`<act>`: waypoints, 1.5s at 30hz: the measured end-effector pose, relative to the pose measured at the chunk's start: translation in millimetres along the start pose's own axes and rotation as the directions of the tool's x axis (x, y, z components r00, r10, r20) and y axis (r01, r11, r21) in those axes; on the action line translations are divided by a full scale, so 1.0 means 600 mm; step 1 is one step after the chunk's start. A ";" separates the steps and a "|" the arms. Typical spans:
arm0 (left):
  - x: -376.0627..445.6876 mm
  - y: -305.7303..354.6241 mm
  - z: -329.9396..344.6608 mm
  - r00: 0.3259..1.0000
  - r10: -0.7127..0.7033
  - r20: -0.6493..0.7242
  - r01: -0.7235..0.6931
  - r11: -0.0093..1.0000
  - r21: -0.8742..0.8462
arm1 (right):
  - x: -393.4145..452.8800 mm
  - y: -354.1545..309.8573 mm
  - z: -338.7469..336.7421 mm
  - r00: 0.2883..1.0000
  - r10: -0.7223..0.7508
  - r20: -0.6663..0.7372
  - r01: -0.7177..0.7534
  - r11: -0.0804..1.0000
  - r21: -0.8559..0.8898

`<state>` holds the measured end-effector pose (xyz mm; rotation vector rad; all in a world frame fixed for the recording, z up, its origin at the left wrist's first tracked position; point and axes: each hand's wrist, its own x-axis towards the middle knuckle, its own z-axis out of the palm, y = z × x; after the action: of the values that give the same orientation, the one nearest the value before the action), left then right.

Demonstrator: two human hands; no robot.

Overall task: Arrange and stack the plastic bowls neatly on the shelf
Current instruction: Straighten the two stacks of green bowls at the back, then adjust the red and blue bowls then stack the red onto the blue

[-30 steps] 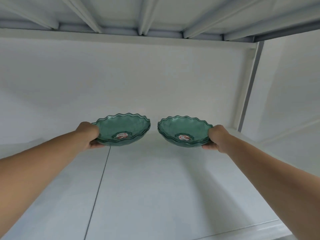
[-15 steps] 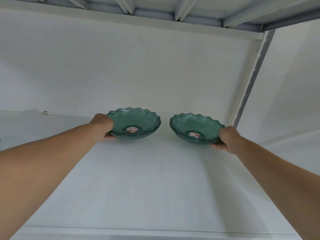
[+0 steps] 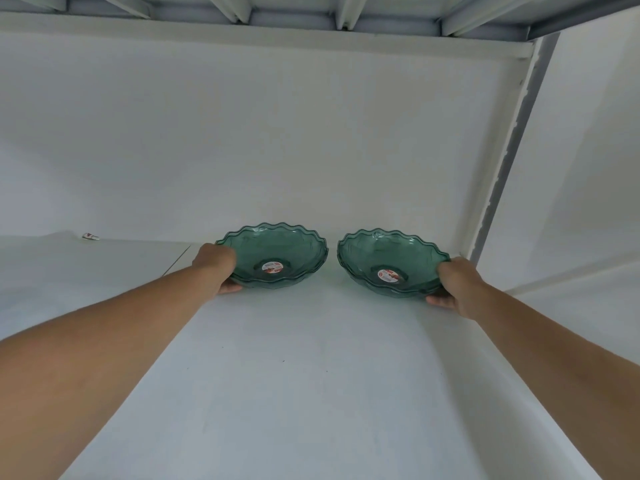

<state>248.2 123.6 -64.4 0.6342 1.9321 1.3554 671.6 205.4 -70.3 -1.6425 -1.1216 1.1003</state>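
Two small stacks of green see-through plastic bowls with wavy rims and red stickers inside sit side by side at the back of the white shelf (image 3: 311,375). My left hand (image 3: 216,266) grips the left rim of the left bowl stack (image 3: 277,254). My right hand (image 3: 457,284) grips the right rim of the right bowl stack (image 3: 388,263). Both stacks are close to the back wall, with a narrow gap between them. Whether they rest fully on the shelf I cannot tell.
A white back wall (image 3: 242,133) stands right behind the bowls. A white upright post (image 3: 498,161) bounds the shelf at the right. Metal ribs of the shelf above (image 3: 242,12) run overhead. A small red-and-white scrap (image 3: 90,236) lies at the far left.
Both hands have pushed the bowl stacks further back toward the wall. The view has shifted so the bowls sit more to the right.
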 end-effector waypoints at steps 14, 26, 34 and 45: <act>-0.066 0.018 -0.193 0.847 0.509 -0.153 -0.391 0.791 0.471 | -0.127 -0.102 0.098 0.714 -0.697 0.063 0.586 0.546 -0.599; -0.106 -0.054 -0.407 0.824 0.565 0.040 -0.510 0.711 0.484 | -0.405 -0.097 0.359 0.690 -0.604 0.397 0.690 0.385 -0.613; -0.114 -0.071 -0.557 0.763 0.626 0.160 -0.621 0.642 0.450 | -0.554 -0.100 0.505 0.766 -0.502 0.402 0.642 0.561 -0.522; -0.122 -0.140 -0.807 0.809 0.585 -0.051 -0.422 0.639 0.643 | -0.643 -0.099 0.684 0.679 -0.423 0.600 0.707 0.598 -0.379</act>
<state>-73.8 -251.7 -16.9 1.4869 2.5571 1.1326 185.8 -84.1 -44.3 -1.2483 -2.3262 0.7141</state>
